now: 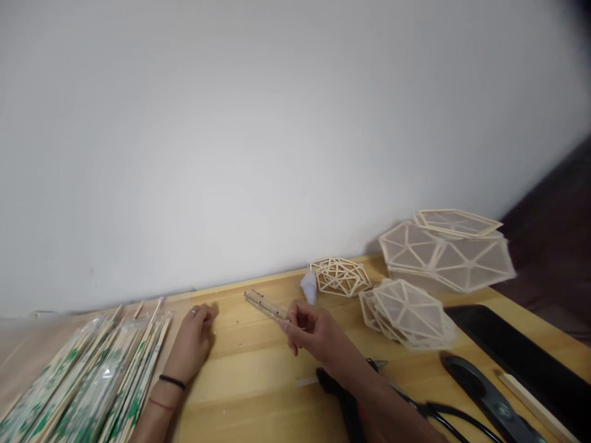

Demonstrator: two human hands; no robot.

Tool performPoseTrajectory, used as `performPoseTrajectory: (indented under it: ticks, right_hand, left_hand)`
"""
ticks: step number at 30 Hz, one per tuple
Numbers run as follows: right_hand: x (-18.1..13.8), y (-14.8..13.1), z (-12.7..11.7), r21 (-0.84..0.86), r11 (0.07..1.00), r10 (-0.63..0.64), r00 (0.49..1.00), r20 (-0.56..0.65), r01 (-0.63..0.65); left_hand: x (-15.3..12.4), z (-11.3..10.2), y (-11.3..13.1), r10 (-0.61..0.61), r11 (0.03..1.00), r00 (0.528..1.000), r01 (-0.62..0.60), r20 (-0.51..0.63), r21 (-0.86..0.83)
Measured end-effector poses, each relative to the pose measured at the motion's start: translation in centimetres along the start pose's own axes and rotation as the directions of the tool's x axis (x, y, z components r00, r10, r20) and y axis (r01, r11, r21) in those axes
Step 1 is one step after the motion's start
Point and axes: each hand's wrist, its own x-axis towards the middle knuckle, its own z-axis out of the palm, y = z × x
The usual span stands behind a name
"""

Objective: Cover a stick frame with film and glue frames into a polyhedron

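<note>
My right hand (310,332) pinches one end of a clear ruler (265,304), which angles up and to the left just above the wooden table (249,375). My left hand (194,339) rests on the table to the left of it, fingers curled loosely inward, with nothing visible in it. A black band and a thin red string circle that wrist. Wrapped bamboo chopsticks (92,381) in green-printed sleeves lie in a pile just left of my left hand.
Hexagonal stick frames (340,275) and paper-covered hexagon panels (409,311) lie at the back right, with larger ones (446,251) stacked against the white wall. A black glue gun (344,403), black shears (489,397), a dark tray (521,354) and a white scrap (308,286) lie nearby.
</note>
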Motion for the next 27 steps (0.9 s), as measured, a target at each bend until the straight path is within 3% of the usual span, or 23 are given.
performPoseTrajectory:
  ticks: [7, 14, 19, 27]
  right_hand:
    - [-0.2, -0.8, -0.1, -0.105, 0.994, -0.029, 0.994, -0.103, 0.019]
    - [-0.9, -0.9, 0.5, -0.11, 0.994, -0.008, 0.999, 0.032, 0.011]
    - [-0.9, -0.4, 0.2, -0.158, 0.987, -0.029, 1.0, 0.013, 0.03]
    - [-1.2, -0.7, -0.1, -0.113, 0.994, 0.003, 1.0, -0.015, -0.005]
  left_hand:
    - [-0.7, -0.7, 1.3, -0.035, 0.994, 0.999, 0.03, -0.042, -0.101]
    - [-0.9, -1.4, 0.5, -0.127, 0.985, 0.982, 0.109, -0.137, -0.135]
    - [-0.7, -1.5, -0.2, -0.203, 0.972, 0.95, 0.167, -0.237, -0.165]
    - [-0.6, -2.1, -0.3, -0.281, 0.948, 0.932, 0.231, -0.23, -0.22]
